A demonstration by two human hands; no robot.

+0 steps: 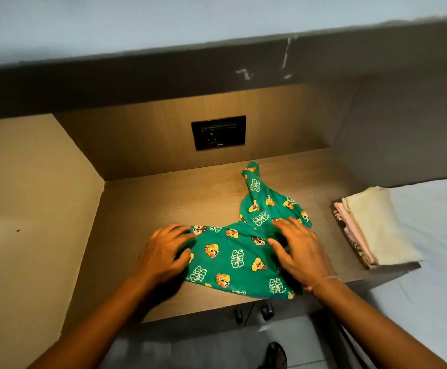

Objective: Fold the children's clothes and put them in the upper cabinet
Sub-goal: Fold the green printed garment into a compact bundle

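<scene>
A green child's garment [239, 255] with cartoon chipmunk prints lies spread on the wooden desk top [179, 198]. One part of it trails toward the back right. My left hand [165, 251] rests flat on its left edge, fingers apart. My right hand [297, 247] presses flat on its right side, fingers spread. Neither hand grips the cloth. A small stack of folded clothes [374, 227], cream on top with pink beneath, sits at the desk's right end.
A black wall socket [218, 132] is set in the back panel. A side panel [30, 209] walls the desk on the left. A dark overhead ledge [217, 65] runs above. A bed with a pale sheet [435, 235] lies to the right.
</scene>
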